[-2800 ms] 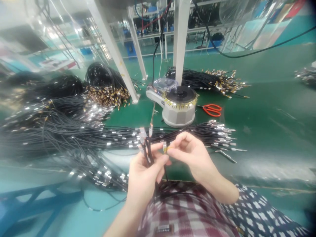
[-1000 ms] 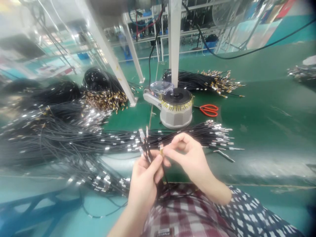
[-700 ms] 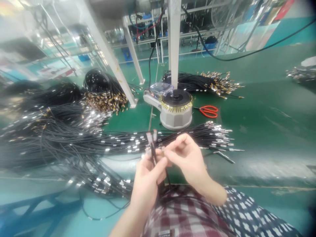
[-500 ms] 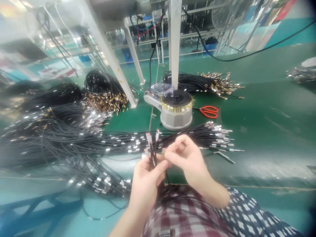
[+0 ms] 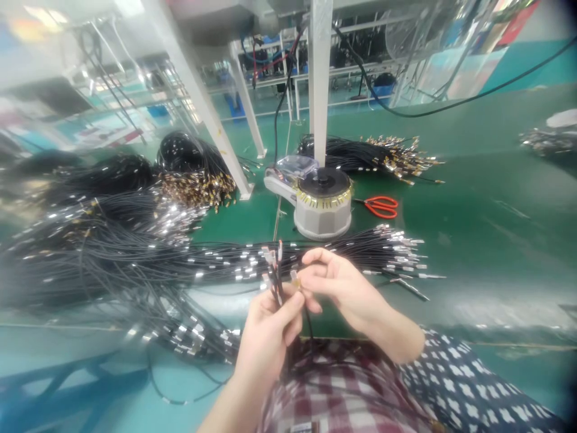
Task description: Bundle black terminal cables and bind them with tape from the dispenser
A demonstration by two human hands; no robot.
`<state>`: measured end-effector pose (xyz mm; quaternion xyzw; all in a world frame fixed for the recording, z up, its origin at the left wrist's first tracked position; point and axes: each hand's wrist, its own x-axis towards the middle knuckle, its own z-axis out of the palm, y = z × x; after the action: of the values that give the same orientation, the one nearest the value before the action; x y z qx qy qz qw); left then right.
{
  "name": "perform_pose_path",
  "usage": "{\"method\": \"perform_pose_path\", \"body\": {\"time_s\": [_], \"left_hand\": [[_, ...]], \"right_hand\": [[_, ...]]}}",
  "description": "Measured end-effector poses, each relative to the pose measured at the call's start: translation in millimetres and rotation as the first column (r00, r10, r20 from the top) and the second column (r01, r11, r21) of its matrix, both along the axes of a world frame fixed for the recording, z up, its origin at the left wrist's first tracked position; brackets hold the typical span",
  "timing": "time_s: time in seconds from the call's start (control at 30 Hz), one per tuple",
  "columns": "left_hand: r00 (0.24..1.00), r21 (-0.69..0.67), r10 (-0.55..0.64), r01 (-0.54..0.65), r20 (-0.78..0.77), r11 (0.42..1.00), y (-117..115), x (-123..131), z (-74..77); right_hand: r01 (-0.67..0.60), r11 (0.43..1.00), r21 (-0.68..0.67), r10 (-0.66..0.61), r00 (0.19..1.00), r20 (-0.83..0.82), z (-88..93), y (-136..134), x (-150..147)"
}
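My left hand (image 5: 270, 328) is closed around several black cables (image 5: 276, 282), whose silver connector ends stick up above the fingers. Between the two hands, one cable end carries a small piece of yellow tape (image 5: 296, 281). My right hand (image 5: 336, 279) pinches at this tape with thumb and fingertips, close against the left thumb. Below the hands the held cables hang over the lap. Just beyond stands a round white tape dispenser (image 5: 323, 207) with short yellow strips around its black top.
A long bundle of black cables (image 5: 360, 246) lies across the green bench (image 5: 473, 240) behind my hands. Red-handled scissors (image 5: 381, 207) rest right of the dispenser. More cable heaps (image 5: 193, 186) lie left, another bundle (image 5: 374, 153) at the back. White posts (image 5: 319, 90) rise from the bench.
My right hand's fingers have spread a little and turned around the taped cable end. The held cables have tipped slightly, and the yellow tape shows more clearly.
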<state>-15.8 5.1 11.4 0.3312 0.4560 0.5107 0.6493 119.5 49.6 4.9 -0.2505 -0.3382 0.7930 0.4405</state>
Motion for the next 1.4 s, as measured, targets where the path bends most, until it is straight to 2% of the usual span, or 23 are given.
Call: {"method": "perform_pose_path", "body": {"time_s": [0.1, 0.2, 0.27, 0.33, 0.43, 0.5, 0.53, 0.7, 0.87, 0.97, 1.03, 1.23, 1.4], "left_hand": [[0.999, -0.012, -0.043, 0.043, 0.014, 0.999, 1.3, -3.2, -2.1], [0.999, -0.034, -0.048, 0.048, -0.004, 0.998, 2.8, -5.2, -5.1], [0.999, -0.055, -0.051, 0.051, -0.003, 0.997, 3.9, -5.6, -7.1], [0.997, -0.06, -0.073, 0.074, 0.01, 0.995, 5.3, -5.2, -8.5], [0.994, -0.037, -0.102, 0.103, 0.032, 0.994, 7.4, -2.8, -9.4], [0.992, -0.019, -0.109, 0.11, 0.057, 0.994, 8.4, -0.8, -9.6], [0.991, -0.013, -0.119, 0.12, 0.065, 0.993, 8.5, 0.2, -9.9], [0.988, -0.019, -0.143, 0.144, 0.05, 0.989, 5.9, 2.8, -10.0], [0.995, -0.081, -0.025, 0.033, 0.093, 0.996, 7.1, -0.1, -4.5], [0.992, -0.033, 0.106, -0.104, 0.066, 0.994, 9.4, -4.6, -1.3], [0.988, -0.009, 0.143, -0.143, 0.05, 0.99, 9.6, -6.2, 0.9], [0.998, -0.016, 0.061, -0.062, -0.032, 0.998, 8.0, 1.4, 7.5], [0.999, -0.064, -0.038, 0.037, -0.019, 0.997, 10.1, 2.9, 7.1]], "right_hand": [[0.044, 0.999, 0.008, -0.044, 0.998, 0.034, -3.8, 1.0, 2.2], [0.148, 0.989, 0.024, -0.15, 0.979, 0.135, -2.9, 6.4, 12.4], [0.209, 0.973, 0.098, -0.226, 0.949, 0.219, 2.6, 11.0, 23.1], [0.219, 0.947, 0.235, -0.287, 0.904, 0.316, 11.4, 13.7, 32.9], [0.048, 0.899, 0.435, -0.303, 0.785, 0.54, 24.9, 11.6, 36.9], [-0.072, 0.885, 0.46, -0.279, 0.709, 0.647, 29.5, 7.7, 31.3], [-0.091, 0.889, 0.449, -0.261, 0.705, 0.659, 29.9, 6.0, 27.0], [0.028, 0.938, 0.346, -0.206, 0.848, 0.488, 22.7, 7.0, 12.2], [0.082, 0.932, 0.353, -0.238, 0.872, 0.428, 17.1, 12.8, 19.8], [-0.006, 0.944, 0.33, -0.141, 0.898, 0.418, 14.3, 12.5, 26.5], [-0.101, 0.948, 0.302, -0.05, 0.89, 0.452, 13.4, 10.9, 29.1], [-0.302, 0.929, 0.216, 0.186, 0.882, 0.432, 11.1, 7.4, 26.7], [-0.306, 0.95, 0.063, 0.275, 0.914, 0.3, -10.7, 2.7, 17.7]]}}
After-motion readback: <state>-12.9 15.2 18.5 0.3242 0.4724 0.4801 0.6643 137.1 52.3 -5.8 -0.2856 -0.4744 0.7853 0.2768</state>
